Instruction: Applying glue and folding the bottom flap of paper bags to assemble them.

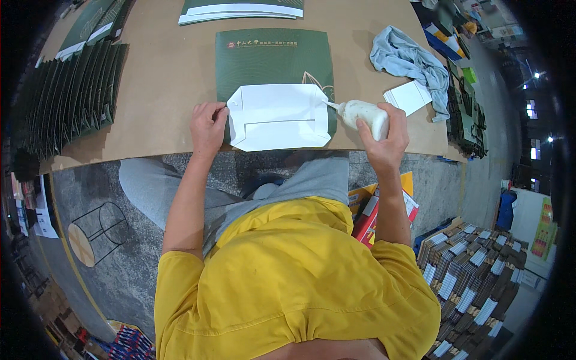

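A green paper bag (273, 59) lies flat in front of me, its white folded bottom (279, 108) opened out at the near end, by the table's edge. My right hand (387, 135) is wrapped round a white squeeze bottle (364, 114) tipped to the left. The bottle's thin nozzle points at the right corner of the white bottom, touching it or just above it. At the left edge of the bag, my left hand (209, 126) is closed in a pinch with thumb and forefinger at the paper. Whatever lies between those fingertips is too small to make out.
A row of folded green bags (72, 99) stands at the left of the brown table (159, 72). More flat green bags (240, 9) lie at the far side. To the right are a light blue cloth (405, 57) and white cards (408, 97). A stool (82, 245) stands on the floor.
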Action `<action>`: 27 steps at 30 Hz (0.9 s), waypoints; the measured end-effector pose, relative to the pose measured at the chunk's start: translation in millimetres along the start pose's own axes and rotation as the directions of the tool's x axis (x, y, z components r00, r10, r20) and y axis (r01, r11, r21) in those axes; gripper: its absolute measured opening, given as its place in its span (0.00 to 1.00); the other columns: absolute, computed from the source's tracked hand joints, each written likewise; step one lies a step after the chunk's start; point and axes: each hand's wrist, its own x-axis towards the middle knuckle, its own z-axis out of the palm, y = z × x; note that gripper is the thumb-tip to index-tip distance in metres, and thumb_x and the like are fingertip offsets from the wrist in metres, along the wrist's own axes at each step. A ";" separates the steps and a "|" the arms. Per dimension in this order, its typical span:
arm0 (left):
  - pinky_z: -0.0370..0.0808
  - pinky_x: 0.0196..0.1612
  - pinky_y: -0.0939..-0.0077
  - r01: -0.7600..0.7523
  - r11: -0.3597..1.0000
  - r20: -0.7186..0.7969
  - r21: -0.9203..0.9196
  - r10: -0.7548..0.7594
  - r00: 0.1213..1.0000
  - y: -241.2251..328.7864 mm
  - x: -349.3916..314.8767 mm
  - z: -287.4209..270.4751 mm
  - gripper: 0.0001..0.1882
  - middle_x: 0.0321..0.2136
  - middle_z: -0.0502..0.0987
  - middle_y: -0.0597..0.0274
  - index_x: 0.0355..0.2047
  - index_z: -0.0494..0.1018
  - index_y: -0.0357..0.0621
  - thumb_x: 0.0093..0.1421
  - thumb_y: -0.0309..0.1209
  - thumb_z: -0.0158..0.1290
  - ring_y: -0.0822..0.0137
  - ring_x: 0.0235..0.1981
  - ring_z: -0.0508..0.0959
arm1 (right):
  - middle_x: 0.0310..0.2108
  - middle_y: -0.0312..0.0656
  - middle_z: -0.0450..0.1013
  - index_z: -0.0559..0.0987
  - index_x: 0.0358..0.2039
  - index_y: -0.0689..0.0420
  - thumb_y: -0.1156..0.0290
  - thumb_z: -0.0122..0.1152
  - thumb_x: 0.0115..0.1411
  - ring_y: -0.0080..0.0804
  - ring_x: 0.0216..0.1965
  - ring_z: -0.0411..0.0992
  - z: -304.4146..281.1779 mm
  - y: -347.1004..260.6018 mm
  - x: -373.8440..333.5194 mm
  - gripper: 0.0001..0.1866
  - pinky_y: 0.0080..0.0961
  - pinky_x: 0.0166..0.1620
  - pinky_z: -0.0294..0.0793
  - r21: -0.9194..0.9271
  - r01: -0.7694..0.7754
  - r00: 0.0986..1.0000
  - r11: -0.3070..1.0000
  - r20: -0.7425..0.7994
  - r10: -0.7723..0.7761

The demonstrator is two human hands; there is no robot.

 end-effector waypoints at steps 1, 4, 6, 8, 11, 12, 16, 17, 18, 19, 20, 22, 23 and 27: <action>0.69 0.33 0.69 -0.001 1.000 0.000 0.001 0.001 1.000 0.7 0.1 -0.6 0.05 0.22 0.73 0.59 0.27 0.75 0.41 0.48 0.25 0.57 0.60 0.28 0.72 | 0.36 0.46 0.68 0.71 0.42 0.59 0.72 0.69 0.43 0.40 0.38 0.69 -1.6 -0.2 -1.5 0.24 0.31 0.41 0.69 0.015 -0.019 1.000 1.000 0.012 0.018; 0.69 0.33 0.69 0.004 1.000 0.007 0.002 -0.004 1.000 1.9 0.2 -2.0 0.05 0.23 0.74 0.59 0.27 0.75 0.40 0.49 0.25 0.57 0.60 0.29 0.72 | 0.38 0.44 0.68 0.71 0.43 0.59 0.73 0.68 0.44 0.36 0.39 0.69 -8.4 4.0 -7.4 0.25 0.29 0.42 0.69 0.104 -0.113 0.993 0.988 -0.024 0.116; 0.70 0.34 0.68 0.007 1.000 0.025 0.026 -0.008 1.000 0.7 -1.8 -4.6 0.08 0.24 0.74 0.58 0.31 0.75 0.39 0.50 0.25 0.57 0.60 0.29 0.72 | 0.39 0.42 0.68 0.70 0.45 0.59 0.73 0.68 0.45 0.33 0.40 0.69 -13.5 6.6 -7.8 0.25 0.27 0.42 0.70 0.186 -0.181 0.979 0.966 -0.061 0.195; 0.70 0.35 0.68 0.045 0.998 0.044 0.036 -0.047 0.998 2.1 -8.1 -12.3 0.11 0.27 0.75 0.57 0.35 0.74 0.39 0.50 0.25 0.56 0.59 0.31 0.72 | 0.40 0.41 0.68 0.69 0.47 0.59 0.76 0.64 0.48 0.30 0.41 0.69 -19.2 3.8 -2.0 0.24 0.24 0.44 0.70 0.436 -0.340 0.908 0.833 -0.077 0.411; 0.71 0.39 0.67 0.085 0.996 0.122 -0.029 -0.081 0.989 3.7 -13.4 -25.0 0.17 0.34 0.74 0.55 0.42 0.71 0.40 0.50 0.25 0.56 0.58 0.35 0.73 | 0.40 0.41 0.69 0.69 0.49 0.59 0.78 0.61 0.49 0.30 0.40 0.70 -20.8 -0.5 2.9 0.24 0.23 0.44 0.70 0.735 -0.434 0.817 0.521 0.078 0.571; 0.71 0.42 0.67 0.081 0.990 0.187 -0.111 -0.059 0.981 5.6 -14.5 -30.0 0.20 0.38 0.74 0.54 0.46 0.69 0.41 0.50 0.25 0.55 0.57 0.37 0.73 | 0.39 0.42 0.69 0.68 0.49 0.59 0.79 0.59 0.50 0.29 0.39 0.70 -21.5 -1.2 1.5 0.23 0.24 0.44 0.71 0.784 -0.441 0.801 0.438 0.124 0.585; 0.67 0.52 0.67 -0.096 0.995 0.402 -0.011 0.093 0.911 7.7 -15.8 -45.4 0.22 0.51 0.67 0.52 0.45 0.69 0.44 0.47 0.24 0.56 0.52 0.52 0.66 | 0.39 0.42 0.70 0.68 0.49 0.60 0.78 0.61 0.49 0.28 0.40 0.70 3.2 -16.5 -4.5 0.25 0.25 0.44 0.70 0.732 -0.482 0.856 0.482 0.273 0.440; 0.66 0.53 0.66 -0.048 0.998 0.434 -0.045 0.062 0.899 8.9 -16.4 -45.3 0.22 0.52 0.66 0.53 0.44 0.69 0.45 0.47 0.23 0.57 0.52 0.53 0.64 | 0.39 0.42 0.70 0.68 0.49 0.60 0.78 0.61 0.49 0.28 0.40 0.70 12.8 -23.3 -4.9 0.25 0.25 0.44 0.70 0.733 -0.489 0.854 0.473 0.292 0.431; 0.65 0.54 0.65 -0.001 0.997 0.467 -0.082 0.039 0.884 9.7 -16.3 -44.9 0.22 0.53 0.65 0.54 0.44 0.69 0.46 0.46 0.22 0.58 0.51 0.54 0.62 | 0.38 0.41 0.70 0.68 0.48 0.59 0.77 0.63 0.48 0.28 0.40 0.70 22.6 -30.7 -5.1 0.25 0.25 0.44 0.70 0.651 -0.463 0.886 0.601 0.321 0.335; 0.65 0.54 0.65 0.008 0.997 0.463 -0.074 0.028 0.886 10.9 -16.3 -45.5 0.22 0.53 0.65 0.54 0.44 0.69 0.46 0.46 0.22 0.58 0.51 0.54 0.62 | 0.37 0.41 0.70 0.69 0.48 0.58 0.75 0.65 0.47 0.28 0.40 0.70 31.0 -38.1 -5.1 0.26 0.25 0.43 0.71 0.561 -0.411 0.903 0.718 0.357 0.238; 0.64 0.56 0.66 0.024 0.998 0.487 -0.065 0.010 0.874 12.1 -16.2 -46.2 0.23 0.54 0.64 0.56 0.45 0.69 0.46 0.47 0.22 0.58 0.53 0.55 0.62 | 0.37 0.41 0.70 0.69 0.48 0.58 0.75 0.65 0.47 0.28 0.40 0.70 38.4 -47.3 -4.3 0.26 0.25 0.43 0.71 0.562 -0.414 0.901 0.717 0.366 0.233; 0.63 0.57 0.66 0.051 0.997 0.501 -0.051 -0.019 0.865 11.1 -18.7 -48.2 0.24 0.55 0.63 0.58 0.46 0.69 0.47 0.47 0.22 0.58 0.54 0.57 0.61 | 0.35 0.41 0.70 0.70 0.45 0.57 0.72 0.69 0.44 0.30 0.38 0.71 52.5 -66.5 -0.5 0.26 0.26 0.42 0.71 0.455 -0.343 0.885 0.822 0.449 0.121; 0.63 0.57 0.66 0.045 0.996 0.495 -0.074 -0.002 0.869 9.8 -19.6 -48.3 0.24 0.56 0.62 0.57 0.46 0.69 0.47 0.47 0.22 0.58 0.54 0.57 0.61 | 0.35 0.41 0.70 0.70 0.45 0.57 0.72 0.69 0.44 0.30 0.38 0.71 58.6 -71.2 0.6 0.26 0.26 0.42 0.71 0.453 -0.342 0.883 0.823 0.456 0.116; 0.63 0.58 0.65 0.039 0.995 0.491 -0.087 0.009 0.871 8.9 -20.6 -47.7 0.24 0.56 0.62 0.58 0.46 0.68 0.48 0.47 0.21 0.58 0.53 0.57 0.60 | 0.34 0.45 0.70 0.72 0.41 0.57 0.70 0.71 0.40 0.38 0.34 0.72 74.0 -87.9 6.7 0.26 0.29 0.38 0.72 0.376 0.031 0.907 0.926 0.380 -0.184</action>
